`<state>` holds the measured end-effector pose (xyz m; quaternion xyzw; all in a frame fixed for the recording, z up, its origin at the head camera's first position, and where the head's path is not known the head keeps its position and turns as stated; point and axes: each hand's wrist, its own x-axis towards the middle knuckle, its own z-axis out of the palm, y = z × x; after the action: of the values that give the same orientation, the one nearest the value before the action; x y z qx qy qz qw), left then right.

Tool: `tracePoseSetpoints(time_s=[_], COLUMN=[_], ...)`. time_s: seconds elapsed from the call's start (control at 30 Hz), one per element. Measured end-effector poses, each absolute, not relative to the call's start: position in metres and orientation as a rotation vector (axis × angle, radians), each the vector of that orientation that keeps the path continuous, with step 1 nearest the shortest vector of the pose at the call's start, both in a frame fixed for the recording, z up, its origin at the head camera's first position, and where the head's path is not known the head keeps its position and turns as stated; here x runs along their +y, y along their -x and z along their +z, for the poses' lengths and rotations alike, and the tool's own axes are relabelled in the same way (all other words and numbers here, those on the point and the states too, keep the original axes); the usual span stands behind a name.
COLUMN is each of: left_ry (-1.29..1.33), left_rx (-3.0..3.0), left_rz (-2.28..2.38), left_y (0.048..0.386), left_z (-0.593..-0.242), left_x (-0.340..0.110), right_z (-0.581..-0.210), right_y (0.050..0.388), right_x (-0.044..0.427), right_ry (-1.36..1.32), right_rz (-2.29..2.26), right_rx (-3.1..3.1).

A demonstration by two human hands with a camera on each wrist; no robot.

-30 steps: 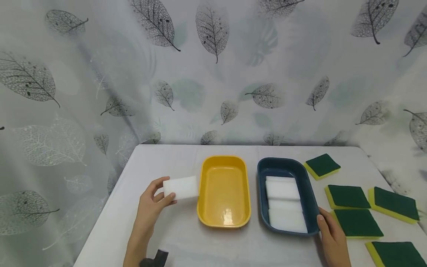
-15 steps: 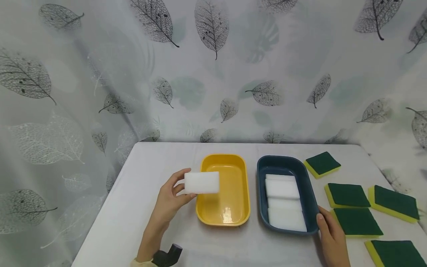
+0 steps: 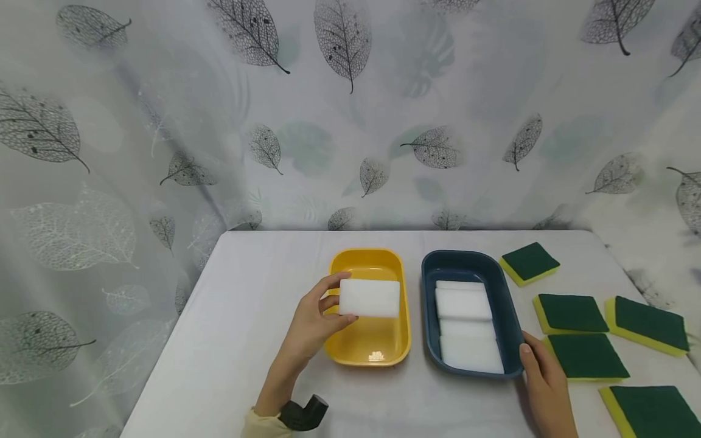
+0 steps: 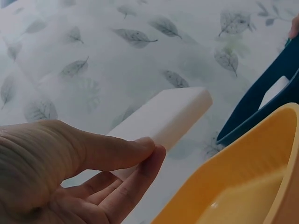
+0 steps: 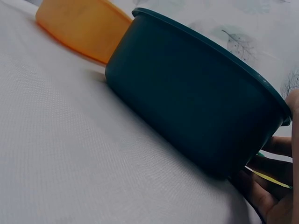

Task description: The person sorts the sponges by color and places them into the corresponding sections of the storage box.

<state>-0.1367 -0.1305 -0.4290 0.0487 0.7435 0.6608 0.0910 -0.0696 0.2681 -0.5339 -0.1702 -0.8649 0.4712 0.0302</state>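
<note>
My left hand [image 3: 306, 331] pinches a white sponge block [image 3: 369, 298] by its left end, thumb below and fingers above in the head view. The block is held over the yellow tray [image 3: 378, 356]. In the left wrist view, thumb and fingertips of the hand [image 4: 93, 154] grip the near end of the block [image 4: 163, 112]. My right hand [image 3: 547, 383] holds the lower right corner of the dark blue tray [image 3: 460, 260], where several white blocks [image 3: 471, 354] lie overlapping. The right wrist view shows fingers [image 5: 278, 172] against that tray's outer wall [image 5: 187, 93].
Several green and yellow sponges [image 3: 588, 356] lie on the white table [image 3: 263, 267] right of the blue tray, one [image 3: 530, 261] farther back. A leaf-patterned curtain [image 3: 306, 109] hangs behind and to the left. Both trays stand side by side.
My left hand has carried the white block rightward, from the yellow tray's left side to above it. My right hand stays at the blue tray's corner.
</note>
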Motion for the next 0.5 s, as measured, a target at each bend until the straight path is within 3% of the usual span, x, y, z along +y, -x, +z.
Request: tracePoseSetpoints(time_s=[0.5], left_ry=[-0.548], left_rx=[2.427], left_rz=[1.698], left_y=[0.139], left_z=[-0.440], left_x=[-0.085], right_z=[-0.535], right_y=[0.069], right_x=[0.267], right_ry=[0.517], right_rz=[1.458], right_rx=[-2.642])
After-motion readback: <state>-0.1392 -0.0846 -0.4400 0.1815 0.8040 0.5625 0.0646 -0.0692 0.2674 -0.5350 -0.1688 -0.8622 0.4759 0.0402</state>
